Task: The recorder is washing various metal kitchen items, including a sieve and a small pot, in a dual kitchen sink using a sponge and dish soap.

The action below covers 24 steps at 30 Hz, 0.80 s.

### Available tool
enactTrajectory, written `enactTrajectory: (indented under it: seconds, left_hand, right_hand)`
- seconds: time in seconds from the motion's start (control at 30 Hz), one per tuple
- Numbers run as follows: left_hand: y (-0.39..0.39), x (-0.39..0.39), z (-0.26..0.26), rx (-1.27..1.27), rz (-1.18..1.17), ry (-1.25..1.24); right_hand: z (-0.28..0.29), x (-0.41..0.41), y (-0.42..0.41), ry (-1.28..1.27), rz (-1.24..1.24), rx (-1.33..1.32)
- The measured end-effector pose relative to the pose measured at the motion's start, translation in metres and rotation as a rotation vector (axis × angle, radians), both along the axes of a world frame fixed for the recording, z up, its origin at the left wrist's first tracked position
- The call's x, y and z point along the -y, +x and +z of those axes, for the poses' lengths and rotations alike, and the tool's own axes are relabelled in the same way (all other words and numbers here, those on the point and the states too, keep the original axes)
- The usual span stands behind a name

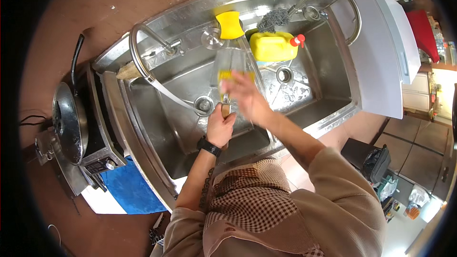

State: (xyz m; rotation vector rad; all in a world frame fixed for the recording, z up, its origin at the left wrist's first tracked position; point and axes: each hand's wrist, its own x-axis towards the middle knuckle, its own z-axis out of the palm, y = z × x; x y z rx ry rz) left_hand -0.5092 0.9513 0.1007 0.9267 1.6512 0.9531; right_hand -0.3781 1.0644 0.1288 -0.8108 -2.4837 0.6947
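My left hand (pixel 219 127), with a dark wristband, is closed round the wooden handle (pixel 225 110) of a wide, flat metal-bladed tool, blurred; its exact kind cannot be told. The blade (pixel 230 59) points away from me over the left sink basin. My right hand (pixel 246 96), also blurred, has its fingers over a yellow sponge (pixel 225 75) against the lower part of the blade. Left of both hands, water (pixel 175 98) runs from the curved tap (pixel 134 43) towards the basin's drain (pixel 204 105).
A second yellow sponge (pixel 230 25), a clear round lid or dish (pixel 213 38) and a grey scouring pad (pixel 273 20) lie at the sink's back. A yellow jug (pixel 273 47) with a red cap lies in the right basin. A black pan (pixel 69 125) stands at left.
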Motion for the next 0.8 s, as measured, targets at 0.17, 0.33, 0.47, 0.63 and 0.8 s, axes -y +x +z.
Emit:
enactTrajectory:
  seconds: [0.17, 0.33, 0.47, 0.63, 0.8]
  left_hand:
    - [-0.003, 0.004, 0.029, -0.132, -0.041, -0.055]
    - [-0.016, -0.001, 0.036, -0.288, -0.010, 0.015]
    - [-0.021, -0.003, 0.039, -0.296, -0.006, -0.019]
    - [-0.017, 0.000, 0.072, 0.114, 0.119, -0.138]
    - [-0.019, 0.000, 0.083, 0.583, 0.271, -0.171]
  right_hand:
    - [0.003, -0.035, -0.002, 0.090, -0.061, -0.007]
    - [-0.002, 0.002, -0.002, 0.040, 0.111, -0.043]
    - [0.001, -0.013, -0.022, 0.109, -0.048, -0.145]
    - [0.015, 0.019, -0.034, -0.066, -0.048, -0.115]
    - [0.017, 0.019, -0.023, 0.074, -0.031, -0.088]
